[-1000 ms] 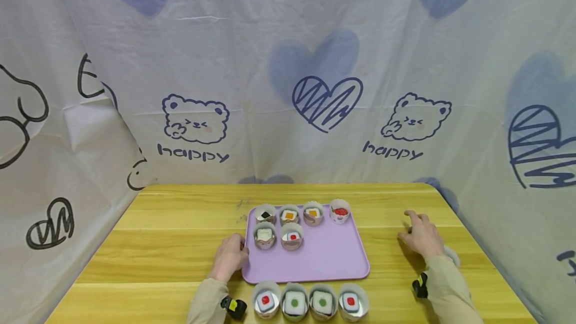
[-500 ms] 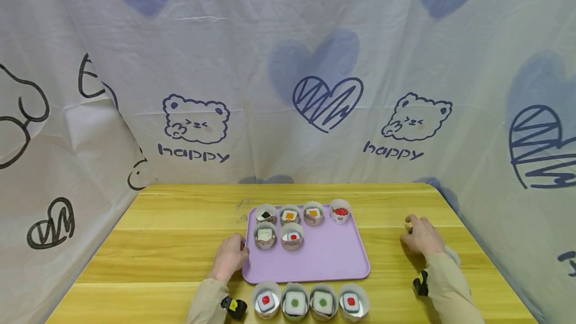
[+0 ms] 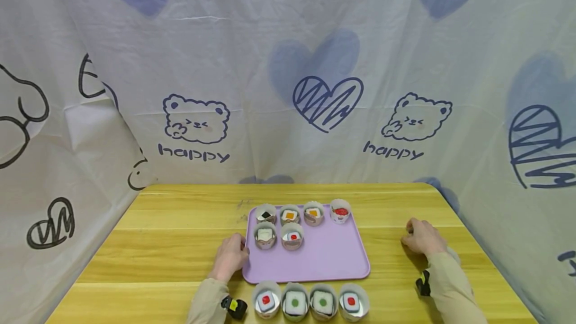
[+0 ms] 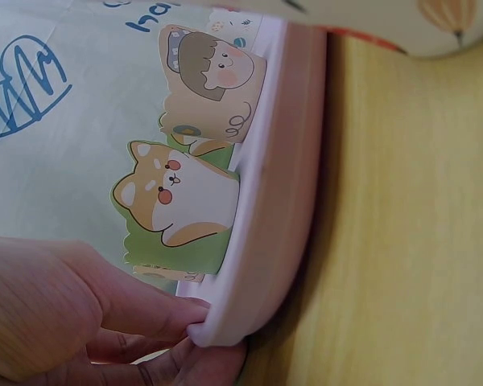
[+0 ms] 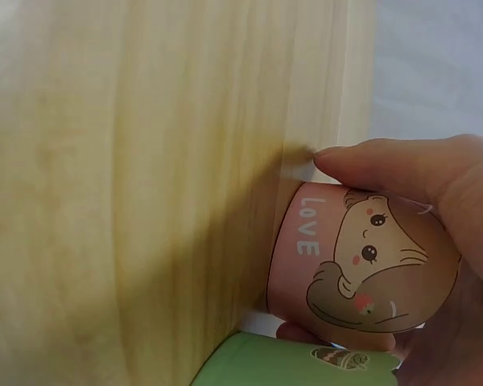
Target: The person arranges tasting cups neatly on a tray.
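Observation:
The left hand (image 3: 230,255) holds the near-left edge of the lilac tray (image 3: 326,264); the left wrist view shows thumb and fingers pinching its rim (image 4: 225,318). Paper baking cups with square cakes stand on the tray in two rows, one orange-topped (image 3: 290,215), one red-dotted (image 3: 292,236). At the table's right side the right hand (image 3: 425,238) curls round a pink paper baking cup (image 5: 370,269) with a girl's face and "LOVE" on it, thumb on one side, fingers on the other. The head view hides this cup beneath the hand.
Beside the pink cup stands a green paper cup (image 5: 282,362). In front of the tray is a row of several cups, such as a red-dotted one (image 3: 265,301) and a green-dotted one (image 3: 295,304). A printed cloth (image 3: 261,129) hangs behind the wooden table (image 3: 148,244).
The right hand has shifted slightly right and toward the body, and its outstretched fingers have curled in. The left hand, the tray and the cups on it have stayed put.

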Motion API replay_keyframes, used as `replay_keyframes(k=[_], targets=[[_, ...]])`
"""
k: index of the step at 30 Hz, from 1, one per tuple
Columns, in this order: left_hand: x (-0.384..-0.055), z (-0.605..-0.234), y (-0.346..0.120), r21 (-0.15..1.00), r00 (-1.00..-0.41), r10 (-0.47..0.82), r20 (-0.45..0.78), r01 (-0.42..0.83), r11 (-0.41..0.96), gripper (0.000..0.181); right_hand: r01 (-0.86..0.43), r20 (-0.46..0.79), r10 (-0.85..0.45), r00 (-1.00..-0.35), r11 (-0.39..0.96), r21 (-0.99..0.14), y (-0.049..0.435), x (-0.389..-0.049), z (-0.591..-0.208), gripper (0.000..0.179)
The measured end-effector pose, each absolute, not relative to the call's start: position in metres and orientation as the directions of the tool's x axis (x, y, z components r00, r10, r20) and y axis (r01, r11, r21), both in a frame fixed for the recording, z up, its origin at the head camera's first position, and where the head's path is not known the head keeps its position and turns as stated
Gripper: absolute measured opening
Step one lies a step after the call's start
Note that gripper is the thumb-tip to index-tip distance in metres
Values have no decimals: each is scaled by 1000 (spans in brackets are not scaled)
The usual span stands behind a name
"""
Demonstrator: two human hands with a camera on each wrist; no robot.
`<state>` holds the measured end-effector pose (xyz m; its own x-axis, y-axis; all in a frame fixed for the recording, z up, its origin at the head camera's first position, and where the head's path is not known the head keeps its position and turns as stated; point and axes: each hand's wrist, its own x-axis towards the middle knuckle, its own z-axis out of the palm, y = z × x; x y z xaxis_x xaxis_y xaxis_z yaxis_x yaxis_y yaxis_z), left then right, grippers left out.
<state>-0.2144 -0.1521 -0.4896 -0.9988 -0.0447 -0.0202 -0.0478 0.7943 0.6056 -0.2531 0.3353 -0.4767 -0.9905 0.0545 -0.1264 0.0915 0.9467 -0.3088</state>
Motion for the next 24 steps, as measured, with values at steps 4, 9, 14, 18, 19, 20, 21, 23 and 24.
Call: replay_keyframes(k=[4, 9, 14, 18, 19, 20, 21, 23, 24], targets=[[-214, -490, -152, 607, -999, -46, -20, -49, 793, 9, 79, -123, 42, -991, 948, -309, 337, -254, -477, 28], [-214, -490, -152, 612, -998, -49, -27, -56, 789, 10, 78, -114, 43, -993, 945, -317, 338, -253, -477, 17], [-214, -490, -152, 604, -999, -47, -12, -45, 795, 9, 82, -101, 52, -994, 943, -322, 337, -252, -477, 16], [-214, -491, -152, 604, -999, -45, -2, -37, 796, 9, 79, -84, 54, -995, 940, -332, 336, -251, -477, 18], [-214, -491, -152, 605, -999, -45, -3, -38, 795, 9, 79, -80, 55, -995, 939, -334, 336, -251, -477, 19], [-214, -491, -152, 606, -999, -46, -5, -40, 794, 9, 79, -74, 57, -996, 939, -336, 336, -250, -477, 20], [-214, -491, -152, 607, -999, -45, -8, -41, 794, 9, 79, -70, 58, -996, 938, -337, 336, -250, -476, 21], [-214, -490, -152, 607, -999, -46, -10, -43, 794, 9, 80, -64, 62, -996, 937, -341, 335, -249, -476, 23], [-214, -490, -152, 606, -999, -46, -12, -44, 794, 9, 79, -60, 62, -996, 936, -342, 334, -248, -475, 23]])
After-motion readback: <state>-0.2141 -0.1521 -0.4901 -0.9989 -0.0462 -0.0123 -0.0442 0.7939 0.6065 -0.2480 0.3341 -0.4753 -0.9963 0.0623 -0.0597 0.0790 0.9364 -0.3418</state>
